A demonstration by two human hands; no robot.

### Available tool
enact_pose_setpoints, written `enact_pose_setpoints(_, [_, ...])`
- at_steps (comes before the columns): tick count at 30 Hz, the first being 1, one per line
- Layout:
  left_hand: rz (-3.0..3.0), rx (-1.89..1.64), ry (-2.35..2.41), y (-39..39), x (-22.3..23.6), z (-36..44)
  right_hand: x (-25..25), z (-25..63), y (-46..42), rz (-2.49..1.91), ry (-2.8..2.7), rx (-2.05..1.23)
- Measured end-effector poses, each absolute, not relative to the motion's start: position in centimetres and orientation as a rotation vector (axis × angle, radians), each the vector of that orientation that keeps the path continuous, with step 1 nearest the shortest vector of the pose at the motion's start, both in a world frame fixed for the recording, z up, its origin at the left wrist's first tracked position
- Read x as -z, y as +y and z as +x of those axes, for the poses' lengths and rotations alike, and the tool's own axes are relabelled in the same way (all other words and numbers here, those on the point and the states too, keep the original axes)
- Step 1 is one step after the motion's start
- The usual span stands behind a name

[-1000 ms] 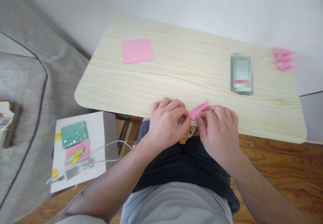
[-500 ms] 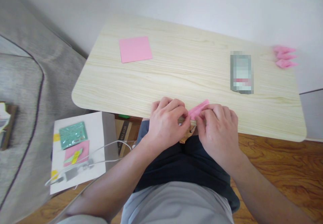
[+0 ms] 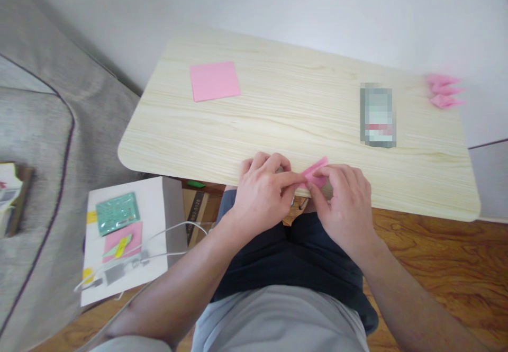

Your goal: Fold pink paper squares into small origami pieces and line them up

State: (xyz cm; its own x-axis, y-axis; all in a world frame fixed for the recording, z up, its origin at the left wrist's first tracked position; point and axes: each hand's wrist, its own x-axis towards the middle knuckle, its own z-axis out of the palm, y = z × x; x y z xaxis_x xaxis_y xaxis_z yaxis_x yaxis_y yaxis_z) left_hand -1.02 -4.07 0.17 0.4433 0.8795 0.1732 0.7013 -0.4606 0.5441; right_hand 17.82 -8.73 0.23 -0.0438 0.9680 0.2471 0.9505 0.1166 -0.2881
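Head view: hands (image 3: 262, 193) (image 3: 346, 201) pinch folded pink paper (image 3: 316, 168).

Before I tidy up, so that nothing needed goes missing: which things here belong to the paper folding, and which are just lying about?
Likely the job's:
folded pink paper, between left hand and right hand
flat pink paper
pointed pink paper shapes, far right

Likely lying about:
pixelated rectangular object
green packet, atop white box

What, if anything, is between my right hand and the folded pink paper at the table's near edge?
Nothing visible: the right hand has its fingers directly on the folded pink paper. The left hand touches it too, and the blurred grey-green rectangular object lies farther back on the pale wood-grain table.
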Motion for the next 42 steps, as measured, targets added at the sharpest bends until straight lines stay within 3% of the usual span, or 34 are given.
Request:
enact_pose_setpoints(35, [2.315, -0.703, 1.443, -4.5, 0.1, -0.7, 1.6, 18.6, -13.4, -1.803, -2.183, 0.05])
enact_pose_setpoints(42, [2.307, -0.714, 1.425, -5.0, -0.4, -0.6, 0.4, 20.6, -10.6, -1.609, -2.238, -0.173])
